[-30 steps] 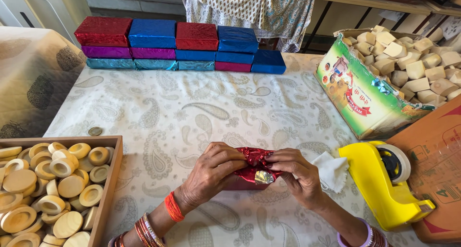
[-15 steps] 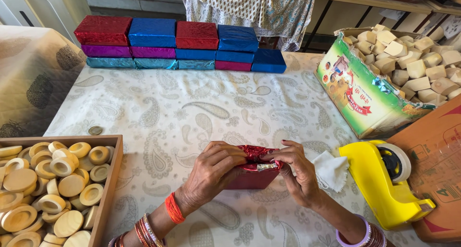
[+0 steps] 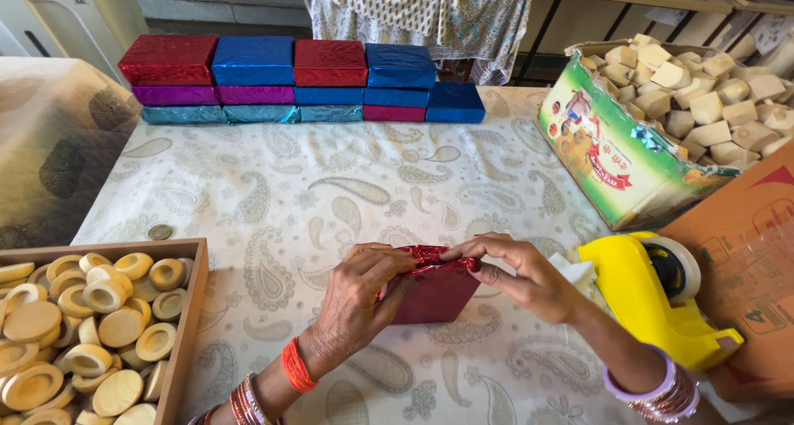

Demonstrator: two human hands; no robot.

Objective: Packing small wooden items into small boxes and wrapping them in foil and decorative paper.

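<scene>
Both hands on a red foil box [image 3: 434, 297] at table centre. Left hand [image 3: 360, 288] curled over the box's left end, fingers clenched on the foil top. Right hand [image 3: 517, 272] pinches the foil fold at the top edge – fingertips [image 3: 463, 255] of both hands nearly meet there. Box rests on the cloth [image 3: 331, 193], a pale paisley sheet covering the table.

Just right of the right hand: white paper scrap [image 3: 577, 269], then a yellow tape dispenser [image 3: 649, 297]. Left of the left hand: wooden tray [image 3: 186, 326] of round wooden discs [image 3: 83, 326]; a coin [image 3: 160, 232] beyond it. Far beyond the fingers – stacked foil boxes [image 3: 289, 78], red, blue, purple, teal. Beyond right: green carton [image 3: 608, 156] of pale wooden blocks [image 3: 703, 94]; brown cardboard [image 3: 744, 260] beside the dispenser. Patterned fabric [image 3: 422, 11] hangs behind the table
</scene>
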